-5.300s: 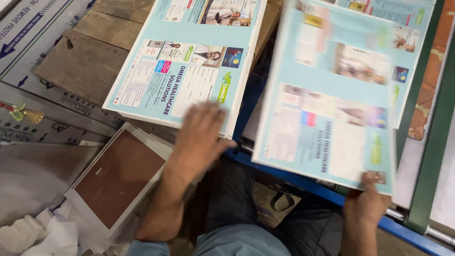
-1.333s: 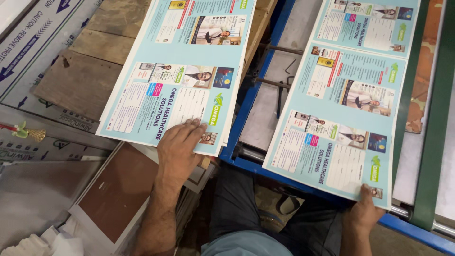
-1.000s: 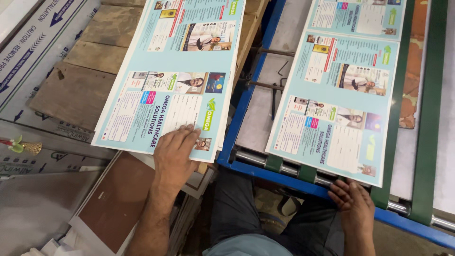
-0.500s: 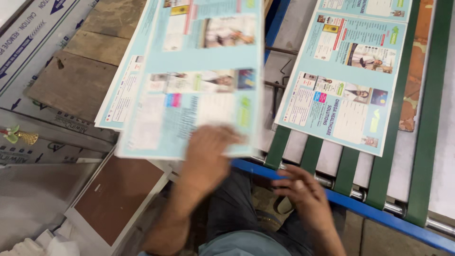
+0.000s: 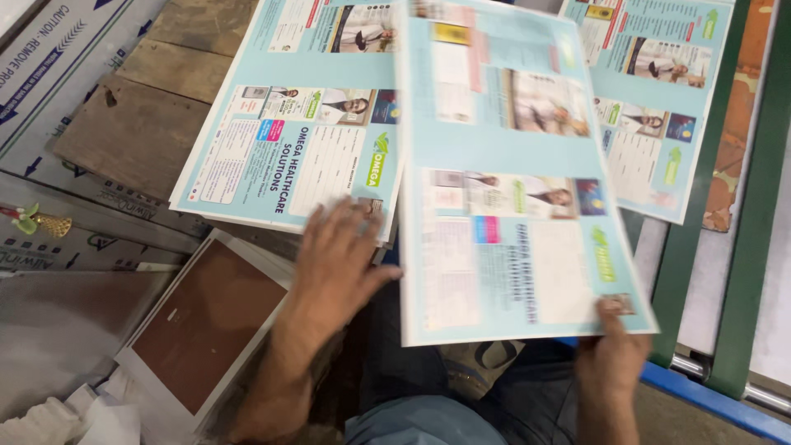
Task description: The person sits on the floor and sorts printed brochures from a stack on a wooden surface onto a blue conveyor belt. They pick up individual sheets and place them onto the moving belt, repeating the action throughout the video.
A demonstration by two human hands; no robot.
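Lifted printed sheet [image 5: 511, 173] held up mid-frame, blocking the view and the way btwn stack and rack. Right hand [image 5: 614, 358] pinches its near right corner; left hand [image 5: 338, 264] spread flat by the near edge of the sheet stack [image 5: 288, 140] on the wooden pallet [image 5: 132, 124]. Open gap under the lifted sheet, over the person's lap. Right side: green rack bars [image 5: 754, 206] w/ slots btwn, blue rail [image 5: 709, 395] across the near edge, another sheet [image 5: 659, 91] lying over them. Left: brown-faced board [image 5: 206, 321] and cartons [image 5: 49, 58] crowd the floor.

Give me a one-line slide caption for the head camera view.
Right hand lifts a light-blue printed sheet by its corner while the left hand rests on the stack.
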